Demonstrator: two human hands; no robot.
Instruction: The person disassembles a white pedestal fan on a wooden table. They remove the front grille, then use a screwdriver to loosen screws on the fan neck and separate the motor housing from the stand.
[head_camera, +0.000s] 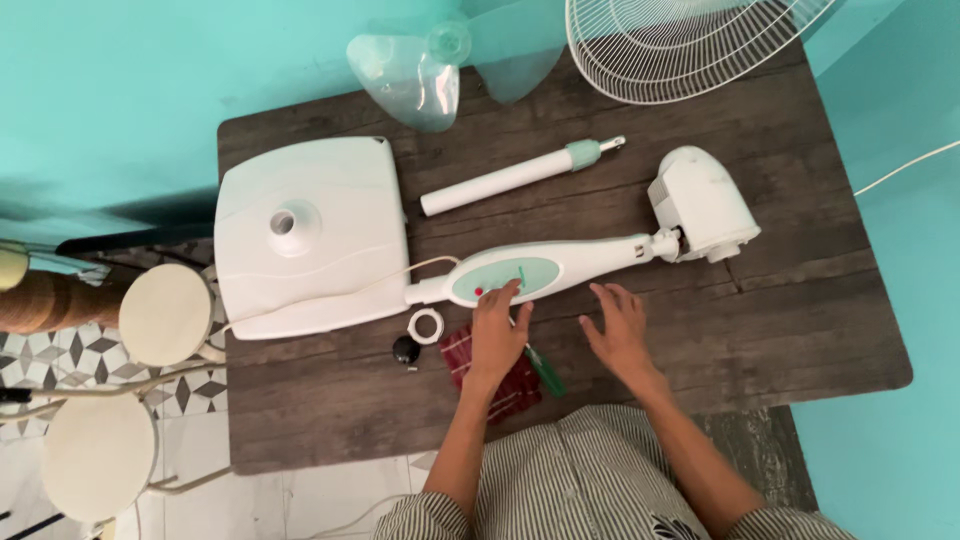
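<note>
Touching left hand (497, 335) on white-and-mint fan stem (530, 272), red packet (495, 375) beneath.

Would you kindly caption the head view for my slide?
Left hand touches a dismantled fan's control column on a wooden table; right hand rests nearby.

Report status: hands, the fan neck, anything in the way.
Left hand open, fingers on fan neck control panel. Right hand open, flat on table beside it. Green screwdriver and red pouch lie between wrists.
</note>
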